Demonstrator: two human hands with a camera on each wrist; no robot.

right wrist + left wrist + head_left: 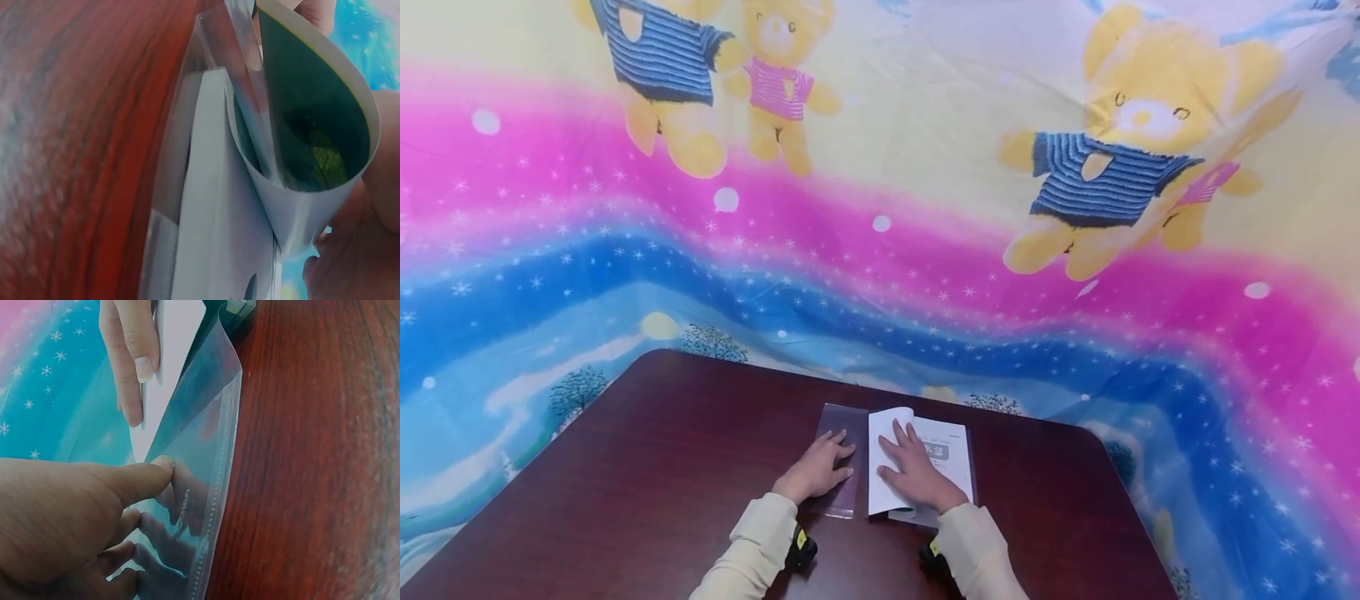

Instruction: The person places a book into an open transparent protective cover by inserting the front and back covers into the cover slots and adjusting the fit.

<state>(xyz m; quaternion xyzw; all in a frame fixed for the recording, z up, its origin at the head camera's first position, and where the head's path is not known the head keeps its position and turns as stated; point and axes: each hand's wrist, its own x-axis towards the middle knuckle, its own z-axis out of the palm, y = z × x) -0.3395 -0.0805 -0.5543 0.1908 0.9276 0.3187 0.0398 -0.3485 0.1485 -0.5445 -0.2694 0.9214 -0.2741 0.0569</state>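
Observation:
A thin paperback book point(957, 458) lies on the table inside a clear plastic book cover point(842, 503), whose left part extends flat beyond the book. The book's white cover leaf point(880, 497) is bent up in a curve; its dark green inner side point(312, 87) shows in the right wrist view. My right hand point(919, 473) rests on this bent leaf, fingers spread. My left hand point(816, 471) touches the plastic at left, thumb point(150, 478) and fingers apart, with their reflections on it. A plastic edge point(256, 106) stands inside the curled leaf.
The dark red-brown wooden table point(700, 467) has a far edge close behind the book. A printed cloth point(880, 275) with bears and snowflakes hangs beyond it. A black wrist device point(801, 550) sits under the left sleeve, and another point(932, 557) by the right.

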